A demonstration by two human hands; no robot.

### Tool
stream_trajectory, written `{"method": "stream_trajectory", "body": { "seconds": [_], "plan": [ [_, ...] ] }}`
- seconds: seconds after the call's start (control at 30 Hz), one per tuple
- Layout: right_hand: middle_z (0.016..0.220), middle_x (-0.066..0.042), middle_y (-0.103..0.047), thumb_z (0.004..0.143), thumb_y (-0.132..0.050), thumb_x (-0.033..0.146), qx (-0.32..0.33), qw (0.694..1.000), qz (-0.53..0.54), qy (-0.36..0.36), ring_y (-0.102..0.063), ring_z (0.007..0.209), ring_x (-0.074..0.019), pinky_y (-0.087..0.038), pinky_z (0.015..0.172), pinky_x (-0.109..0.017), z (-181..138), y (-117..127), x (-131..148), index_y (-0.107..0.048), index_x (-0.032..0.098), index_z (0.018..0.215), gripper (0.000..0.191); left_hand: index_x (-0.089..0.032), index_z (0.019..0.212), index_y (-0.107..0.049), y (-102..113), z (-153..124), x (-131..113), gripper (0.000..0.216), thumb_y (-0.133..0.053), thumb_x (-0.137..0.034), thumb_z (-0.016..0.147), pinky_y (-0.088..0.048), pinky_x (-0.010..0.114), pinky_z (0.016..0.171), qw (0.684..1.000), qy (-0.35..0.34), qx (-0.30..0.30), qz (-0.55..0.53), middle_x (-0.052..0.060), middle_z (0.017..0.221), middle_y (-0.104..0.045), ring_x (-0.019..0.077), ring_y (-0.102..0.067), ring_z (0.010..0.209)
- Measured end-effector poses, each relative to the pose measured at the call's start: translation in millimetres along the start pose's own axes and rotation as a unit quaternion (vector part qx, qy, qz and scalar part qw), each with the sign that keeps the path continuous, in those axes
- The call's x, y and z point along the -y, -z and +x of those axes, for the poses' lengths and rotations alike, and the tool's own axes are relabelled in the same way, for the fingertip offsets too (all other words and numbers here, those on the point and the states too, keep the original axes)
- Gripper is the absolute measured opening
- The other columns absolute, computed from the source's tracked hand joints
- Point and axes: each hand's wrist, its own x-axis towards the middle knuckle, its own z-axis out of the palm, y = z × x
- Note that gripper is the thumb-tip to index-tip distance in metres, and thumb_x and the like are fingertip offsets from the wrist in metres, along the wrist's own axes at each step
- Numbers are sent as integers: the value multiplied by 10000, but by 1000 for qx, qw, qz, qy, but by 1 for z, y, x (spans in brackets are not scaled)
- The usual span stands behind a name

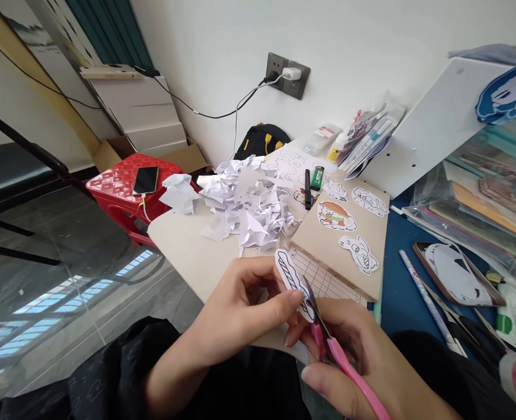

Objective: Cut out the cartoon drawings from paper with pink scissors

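My left hand [240, 306] pinches a small white paper cutout [293, 282] with black line drawing, held over my lap at the table's near edge. My right hand [363, 361] grips pink-handled scissors [328, 341], whose blades meet the lower edge of the cutout. Just behind lies a brown notebook [349, 239] with several cut-out cartoon stickers on its cover. A heap of white paper scraps [244, 201] sits further back on the beige tabletop [183, 245].
A black pen [307, 188] and a green lighter [317, 177] lie beyond the notebook. A phone [146, 179] rests on a red stool [118, 192] at left. At right are a white board [433, 122], stacked folders [485, 204], a dark tray [457, 273] and a pencil [424, 294] on blue surface.
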Motion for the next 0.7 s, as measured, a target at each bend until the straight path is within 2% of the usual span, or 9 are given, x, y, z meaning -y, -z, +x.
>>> {"method": "stream_trajectory", "body": {
  "seconds": [0.2,0.37,0.6,0.7],
  "plan": [
    [888,-67,-643,662,-764,326,-1,1000,-3,-4,-613,807,-280,-529,710,-387,0,-1,-1,-711,189,1003,371,-103,756,-642,0,0,1,172,-674,-241,855,-501,179,542,1000,2,12,-1,4,592,-592,92,-567,532],
    [842,-54,-641,660,-752,301,-7,1000,-7,-3,-608,747,-260,-536,692,-375,0,-1,0,-705,192,1006,366,-116,753,-632,1,-1,0,179,-674,-254,857,-485,173,545,1000,4,11,8,3,589,-594,93,-567,533],
    [789,-42,-638,682,-698,234,-4,999,-31,13,-612,741,-254,-534,659,-343,2,-2,-1,-692,197,840,162,-130,754,-635,2,-1,0,191,-678,-291,846,-474,196,535,1000,12,9,25,8,588,-593,113,-558,533],
    [798,-43,-649,678,-697,213,-9,999,-34,14,-617,754,-259,-537,657,-341,2,-2,-2,-695,194,863,186,-134,733,-633,1,0,-1,204,-687,-301,836,-480,199,551,999,8,6,36,3,574,-589,115,-555,537]
  ]
}}
